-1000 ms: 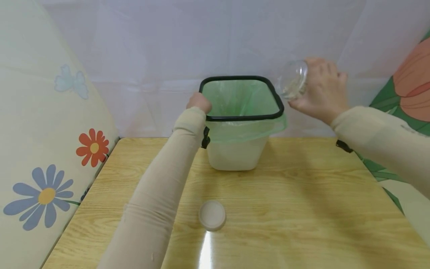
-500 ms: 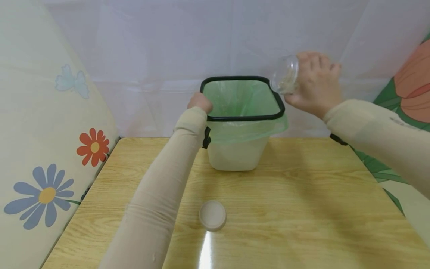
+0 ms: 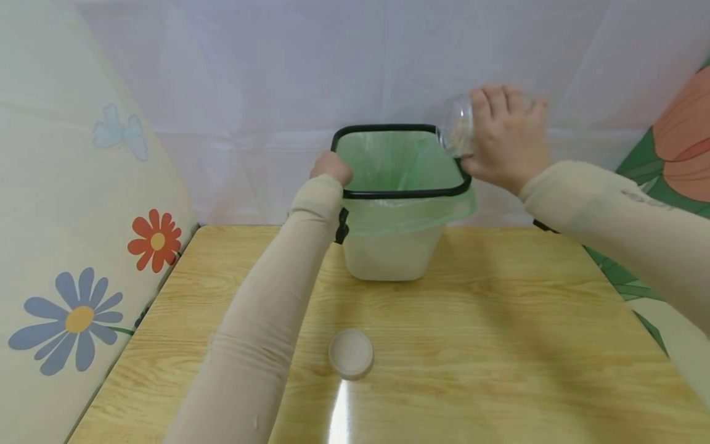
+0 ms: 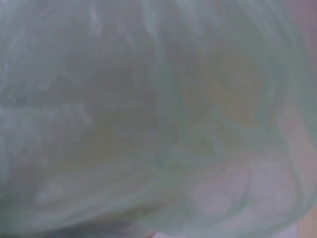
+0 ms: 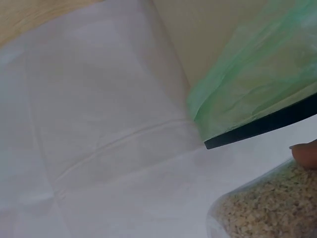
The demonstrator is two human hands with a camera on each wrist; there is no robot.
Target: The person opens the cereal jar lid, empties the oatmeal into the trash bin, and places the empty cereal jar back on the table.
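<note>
A white waste bin (image 3: 388, 256) stands on the table, lined with a green plastic bag (image 3: 410, 209) under a black rim ring (image 3: 399, 195). My left hand (image 3: 331, 169) grips the ring's left side, fingers curled over it. Sheer bag film (image 4: 168, 89) fills the left wrist view and blurs what lies behind. Tilted on its side, a clear jar (image 3: 457, 126) is held by my right hand (image 3: 507, 139), its mouth end overlapping the bin's right rim. In the right wrist view, beige coarse flakes (image 5: 272, 208) show inside the jar beneath my thumb (image 5: 306, 153).
On the wood-grain table (image 3: 499, 345), a round beige lid (image 3: 351, 354) lies in front of the bin. A pale cloth wall (image 3: 249, 74) rises behind it. Flower-printed panels (image 3: 50, 203) flank the table.
My right hand has carried the jar leftward, from beside the bin to over its right rim. The left hand keeps its grip on the rim, and the lid has not moved.
</note>
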